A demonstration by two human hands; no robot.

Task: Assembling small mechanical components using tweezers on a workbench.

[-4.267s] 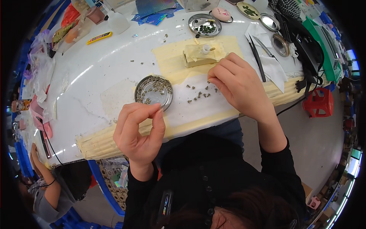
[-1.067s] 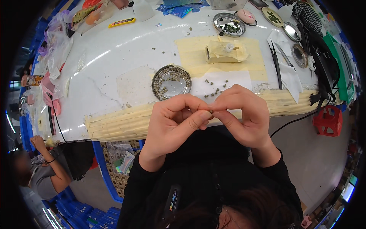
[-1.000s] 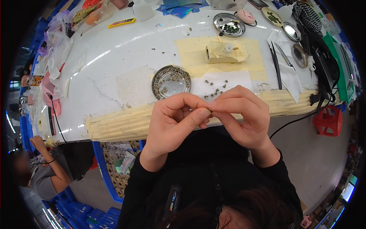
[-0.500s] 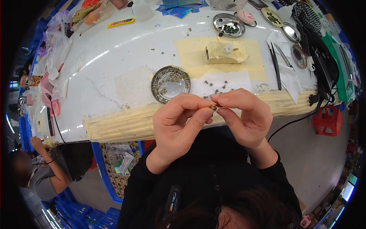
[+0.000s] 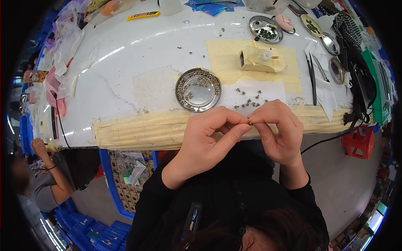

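My left hand [image 5: 209,136] and my right hand [image 5: 278,131] meet fingertip to fingertip just above the table's near edge. Between them they pinch a tiny brass-coloured metal piece [image 5: 251,124], mostly covered by the fingers. Just beyond my left hand stands a round steel dish [image 5: 198,102] with many small metal pieces lying in it. Several like pieces [image 5: 248,102] are scattered on a white paper sheet [image 5: 230,94], right of the dish and beyond my fingers.
A tape-covered block [image 5: 261,60] stands on yellow masking tape. Black tweezers [image 5: 312,79] lie to the right. At the back are a steel plate of dark bits [image 5: 266,30] and a yellow box cutter [image 5: 143,15]. A co-worker's hand [image 5: 38,147] shows at the left.
Both hands have shifted slightly right in the picture, as has the whole table. The fingers have closed further over the small metal piece, which shows less now.
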